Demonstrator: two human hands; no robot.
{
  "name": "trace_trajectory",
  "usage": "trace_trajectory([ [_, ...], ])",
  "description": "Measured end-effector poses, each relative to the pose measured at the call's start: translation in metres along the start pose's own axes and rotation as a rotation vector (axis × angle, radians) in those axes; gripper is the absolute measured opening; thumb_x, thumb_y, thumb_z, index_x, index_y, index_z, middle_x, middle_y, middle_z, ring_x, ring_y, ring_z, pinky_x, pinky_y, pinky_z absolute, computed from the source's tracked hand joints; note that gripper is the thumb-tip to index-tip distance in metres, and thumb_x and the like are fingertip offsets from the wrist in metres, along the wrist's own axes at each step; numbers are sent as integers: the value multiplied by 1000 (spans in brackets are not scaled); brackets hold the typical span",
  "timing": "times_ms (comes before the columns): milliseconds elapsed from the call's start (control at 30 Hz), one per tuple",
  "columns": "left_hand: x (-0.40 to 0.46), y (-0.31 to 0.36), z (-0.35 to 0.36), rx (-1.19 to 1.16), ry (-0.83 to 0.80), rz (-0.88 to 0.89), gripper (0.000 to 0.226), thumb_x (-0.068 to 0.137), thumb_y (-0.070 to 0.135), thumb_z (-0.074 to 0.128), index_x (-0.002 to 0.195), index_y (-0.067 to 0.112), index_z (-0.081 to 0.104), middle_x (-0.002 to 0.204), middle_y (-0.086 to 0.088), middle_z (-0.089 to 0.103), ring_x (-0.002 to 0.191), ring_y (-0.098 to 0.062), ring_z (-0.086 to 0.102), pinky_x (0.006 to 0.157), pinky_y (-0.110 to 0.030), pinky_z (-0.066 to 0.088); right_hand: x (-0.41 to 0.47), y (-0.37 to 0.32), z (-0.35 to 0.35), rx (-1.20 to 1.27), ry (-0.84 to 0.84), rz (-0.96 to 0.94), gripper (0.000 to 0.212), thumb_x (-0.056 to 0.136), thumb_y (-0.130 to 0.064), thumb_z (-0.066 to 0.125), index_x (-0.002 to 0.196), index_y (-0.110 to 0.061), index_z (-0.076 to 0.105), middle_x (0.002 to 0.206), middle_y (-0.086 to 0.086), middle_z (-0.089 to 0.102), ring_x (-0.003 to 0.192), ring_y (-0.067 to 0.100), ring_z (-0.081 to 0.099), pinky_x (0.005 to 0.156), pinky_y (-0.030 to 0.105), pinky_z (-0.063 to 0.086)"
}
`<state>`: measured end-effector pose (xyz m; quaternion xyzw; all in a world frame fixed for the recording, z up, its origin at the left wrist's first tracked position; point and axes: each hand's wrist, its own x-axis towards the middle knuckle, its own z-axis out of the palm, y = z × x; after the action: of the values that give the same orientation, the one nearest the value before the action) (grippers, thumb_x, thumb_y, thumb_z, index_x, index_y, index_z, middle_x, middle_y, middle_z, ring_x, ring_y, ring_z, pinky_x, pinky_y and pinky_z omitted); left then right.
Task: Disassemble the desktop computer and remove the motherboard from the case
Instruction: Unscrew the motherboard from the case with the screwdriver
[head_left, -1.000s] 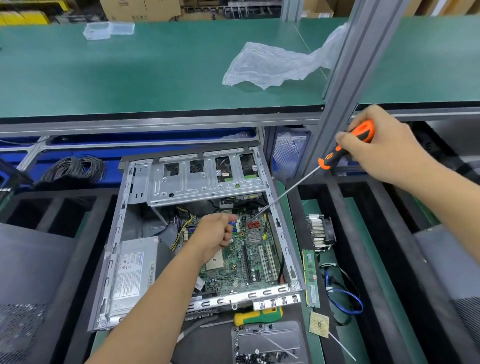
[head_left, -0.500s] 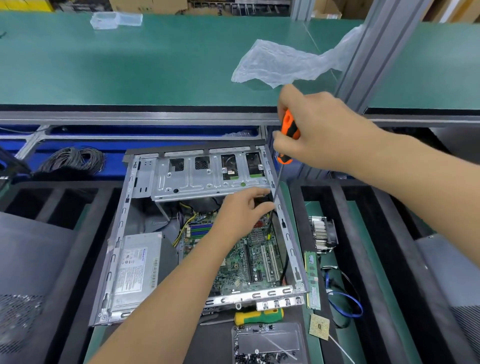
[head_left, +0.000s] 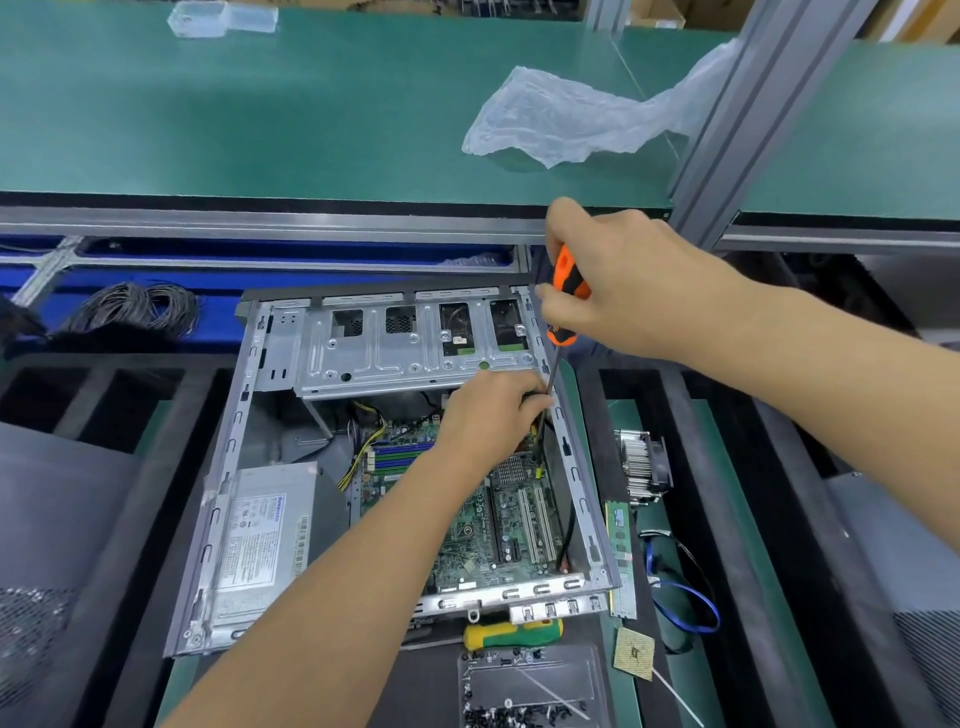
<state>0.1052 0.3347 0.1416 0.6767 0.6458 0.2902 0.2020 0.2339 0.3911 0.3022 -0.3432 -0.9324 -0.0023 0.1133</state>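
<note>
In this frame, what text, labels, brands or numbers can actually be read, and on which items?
None can be read word for word.
Power supply label: rows of print, a blue heading and a barcode, all too small and blurred.
Memory stick sticker: blurred.
Motherboard: markings too small.
Orange screwdriver in the right hand: small marks on the lower handle, illegible.

Screwdriver tip (head_left: 539, 441) behind left hand (head_left: 491, 415)

Green-matted upper bench shelf (head_left: 260, 119) runs across the back, edged in aluminium, with a slanted aluminium post (head_left: 727, 119) splitting it on the right. A crumpled clear plastic bag (head_left: 561, 122) lies on it, plus a clear plastic box (head_left: 218, 18) far back. Cardboard boxes (head_left: 660, 13) behind. Lighting's bright and even.
</note>
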Motion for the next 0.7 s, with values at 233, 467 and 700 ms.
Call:
trace_trajectory([
  [233, 2, 0, 1, -2, -7, 5, 20, 95, 33, 61, 95, 18, 74, 45, 17, 35, 50, -11, 37, 60, -36, 50, 0, 0, 1, -6, -4, -5, 29, 91, -38, 55, 94, -17, 35, 68, 5, 50, 60, 31, 50, 50, 33, 37],
  [467, 1, -2, 3, -24, 8, -2, 18, 95, 31, 62, 93, 17, 74, 44, 18, 33, 45, -1, 35, 55, -30, 40, -1, 0, 2, -14, -4, -9, 29, 91, -38, 55, 94, -18, 35, 66, 3, 49, 57, 27, 48, 47, 29, 31],
  [700, 0, -4, 5, -20, -9, -16, 19, 95, 34, 61, 92, 20, 73, 46, 18, 36, 52, -10, 41, 56, -28, 37, -2, -1, 4, -50, 5, -28, 28, 92, -37, 54, 94, -15, 36, 65, 3, 47, 59, 30, 48, 47, 25, 20],
])
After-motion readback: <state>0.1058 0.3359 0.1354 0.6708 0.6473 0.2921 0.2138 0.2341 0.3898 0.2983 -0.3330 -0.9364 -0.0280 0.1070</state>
